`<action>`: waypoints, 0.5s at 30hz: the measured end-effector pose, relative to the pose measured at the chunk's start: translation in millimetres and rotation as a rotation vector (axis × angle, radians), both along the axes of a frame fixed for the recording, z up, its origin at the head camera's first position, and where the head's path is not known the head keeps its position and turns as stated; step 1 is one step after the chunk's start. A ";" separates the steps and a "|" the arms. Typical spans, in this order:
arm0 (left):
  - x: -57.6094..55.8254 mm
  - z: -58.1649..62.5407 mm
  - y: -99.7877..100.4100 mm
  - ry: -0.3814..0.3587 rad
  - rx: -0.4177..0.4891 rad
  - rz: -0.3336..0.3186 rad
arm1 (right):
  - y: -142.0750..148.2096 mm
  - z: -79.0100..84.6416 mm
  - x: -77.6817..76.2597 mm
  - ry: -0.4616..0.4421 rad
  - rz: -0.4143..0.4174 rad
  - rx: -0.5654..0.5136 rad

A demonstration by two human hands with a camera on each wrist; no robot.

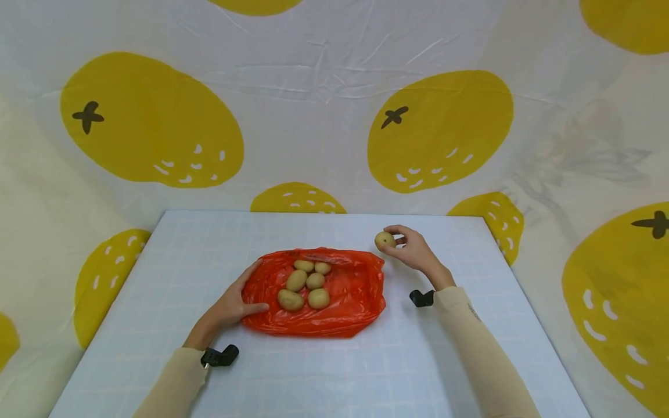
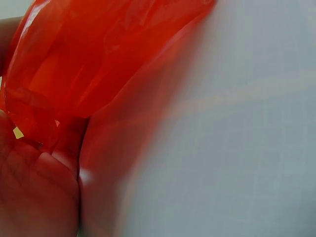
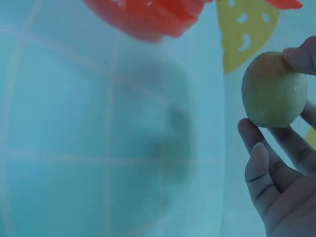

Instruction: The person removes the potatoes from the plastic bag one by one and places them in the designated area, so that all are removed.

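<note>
A red plastic bag (image 1: 347, 316) lies spread open on the table, with several potatoes (image 1: 297, 281) resting on it. At the bag's left edge, my left hand (image 1: 232, 302) grips the plastic, its thumb over the near part and its fingers along the far side. The left wrist view shows the red plastic (image 2: 98, 59) against the palm, though most of the fingers are hidden there. To the right of the bag and above the table, my right hand (image 1: 413, 249) pinches one potato (image 3: 274, 91) between thumb and fingers.
The light checked tabletop (image 1: 366, 371) extends around the bag. A white cloth (image 1: 324, 133) printed with large yellow fruit hangs behind and beside the table. Small black devices sit at the left wrist (image 1: 219, 356) and right wrist (image 1: 421, 298).
</note>
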State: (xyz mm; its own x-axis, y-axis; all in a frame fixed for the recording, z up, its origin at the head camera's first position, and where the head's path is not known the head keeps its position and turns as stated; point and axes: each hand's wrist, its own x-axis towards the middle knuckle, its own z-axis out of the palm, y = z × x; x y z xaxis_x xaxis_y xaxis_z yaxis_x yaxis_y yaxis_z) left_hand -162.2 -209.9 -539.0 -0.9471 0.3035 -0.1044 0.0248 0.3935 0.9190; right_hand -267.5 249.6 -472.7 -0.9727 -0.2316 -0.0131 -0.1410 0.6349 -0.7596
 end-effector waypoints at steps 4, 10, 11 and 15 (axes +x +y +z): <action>0.4 -1.3 -0.1 -0.009 -0.003 0.002 | 8.2 -8.9 0.9 -0.021 -0.027 0.020; 0.6 -2.8 -0.8 0.009 0.004 -0.002 | 15.9 -18.2 2.3 -0.053 -0.065 0.033; 0.7 -2.7 -0.8 0.009 0.005 -0.002 | 17.1 -19.9 2.5 -0.055 -0.070 0.033; 1.0 -1.3 -0.2 0.013 -0.001 -0.002 | 21.2 -24.7 3.5 -0.069 -0.087 0.047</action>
